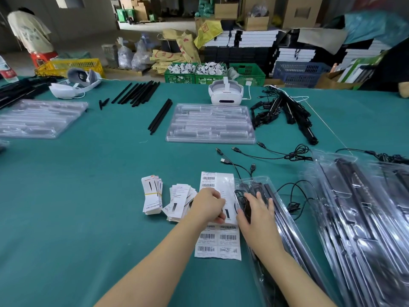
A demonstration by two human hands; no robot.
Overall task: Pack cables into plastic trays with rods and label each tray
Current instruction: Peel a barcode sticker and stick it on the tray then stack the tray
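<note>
- Pinching: the left hand (210, 204) curls its fingers and thumb on a small card or label lying on the label sheet (218, 240); exactly which piece it holds is hidden under the fingers. The right hand (257, 214) lies with fingers spread and nearly straight, pressing down on the packed tray (274, 218).
- That tray sits just right of the sheet, touching its edge, and already holds black rods and a coiled cable under clear plastic.
- Labelling looks to be the step in hand. To do it well, I judge the right hand should keep the tray flat and steady while the left peels one label cleanly, then lays it square on a smooth part of the plastic and rubs it down from one edge so no bubble forms.
- Risk: the thin plastic may flex or slide on the green cloth (77, 207).
- Left of the sheet lie fanned cards (180, 201), then a banded stack (152, 196).
- Beyond the sheet lie loose cables (294, 154) and an empty tray (210, 124); right of it, more filled trays (358, 207).
- Writing: the sheet carries barcodes with small print too fine to read; the banded stack shows sideways text, not legible. No brand can be made out.
</note>
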